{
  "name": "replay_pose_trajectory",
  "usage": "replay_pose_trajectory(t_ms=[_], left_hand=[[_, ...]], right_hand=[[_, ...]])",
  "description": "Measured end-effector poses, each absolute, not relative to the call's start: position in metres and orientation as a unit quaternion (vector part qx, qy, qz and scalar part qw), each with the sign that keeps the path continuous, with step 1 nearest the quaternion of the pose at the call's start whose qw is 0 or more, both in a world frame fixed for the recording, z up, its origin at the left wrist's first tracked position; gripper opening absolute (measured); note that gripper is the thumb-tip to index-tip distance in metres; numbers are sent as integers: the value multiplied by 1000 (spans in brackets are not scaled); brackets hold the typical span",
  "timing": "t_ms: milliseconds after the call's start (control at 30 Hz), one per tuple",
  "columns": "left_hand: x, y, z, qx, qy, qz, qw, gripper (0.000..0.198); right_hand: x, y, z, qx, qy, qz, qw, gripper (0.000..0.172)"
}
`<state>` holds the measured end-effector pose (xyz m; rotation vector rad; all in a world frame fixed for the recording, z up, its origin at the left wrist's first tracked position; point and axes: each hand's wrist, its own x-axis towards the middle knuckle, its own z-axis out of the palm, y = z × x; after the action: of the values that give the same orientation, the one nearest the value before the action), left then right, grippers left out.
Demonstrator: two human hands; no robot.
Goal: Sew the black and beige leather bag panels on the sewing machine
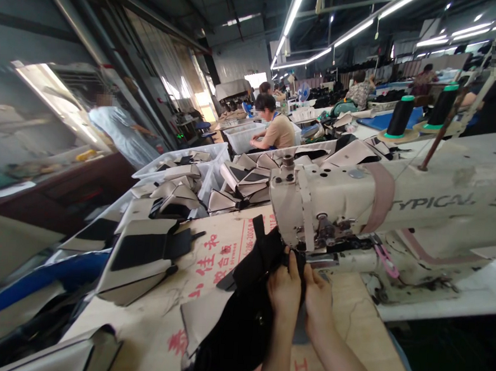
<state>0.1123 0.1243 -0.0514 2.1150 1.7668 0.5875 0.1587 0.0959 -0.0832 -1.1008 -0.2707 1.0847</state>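
Observation:
A black and beige sewn piece (pixel 239 330) lies on the plywood table (pixel 334 353), its upper end close under the head of a white sewing machine (pixel 334 207). My left hand (pixel 286 288) is closed on the black material near the needle area, fingertips pressed on it. Beside it, my right hand (pixel 319 299) pinches the right edge of the same piece. A black strap (pixel 260 231) sticks up from its far end. The machine head hides the needle and the spot where the material meets it.
Finished-looking beige and black pieces (pixel 143 252) lie left on the table. Translucent bins (pixel 213 175) full of similar pieces stand behind. Black thread cones (pixel 399 117) stand above the machine. A seated person (pixel 279 128) works beyond the bins; another person (pixel 119 127) stands left.

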Motion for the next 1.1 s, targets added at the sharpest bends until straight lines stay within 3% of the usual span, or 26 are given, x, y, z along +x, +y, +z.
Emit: replay_pose_trajectory(t_ms=[167, 367, 633, 1100], left_hand=[[113, 123, -56, 684, 702, 187, 67, 42], [114, 126, -39, 643, 738, 160, 129, 52], [112, 130, -29, 685, 694, 172, 139, 36], [118, 135, -24, 679, 709, 137, 135, 50]], right_hand=[[158, 97, -82, -505, -101, 497, 699, 43], [155, 102, -81, -518, -99, 498, 688, 44], [157, 101, -85, -487, -85, 512, 703, 41], [160, 103, -81, -500, -93, 499, 702, 40]])
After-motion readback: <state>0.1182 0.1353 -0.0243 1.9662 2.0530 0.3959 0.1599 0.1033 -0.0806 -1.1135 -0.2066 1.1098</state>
